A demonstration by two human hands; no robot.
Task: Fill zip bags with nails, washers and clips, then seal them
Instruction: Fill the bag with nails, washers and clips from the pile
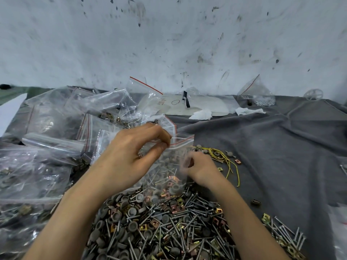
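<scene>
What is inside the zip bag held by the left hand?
Through the clear zip bag show nails, grey washers and copper clips, low down. The left hand covers its upper left part.

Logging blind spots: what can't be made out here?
Head view only:
- Right hand: motion-blurred, partly behind the clear red-lined zip bag; grip unreadable.
- Bag's zip strip: fingers of the left hand cover it; sealed or not, unclear.
- Writing on white sheet by the wall: too small.
- Grey pile of nails, washers, clips: cut by bottom edge.
</scene>
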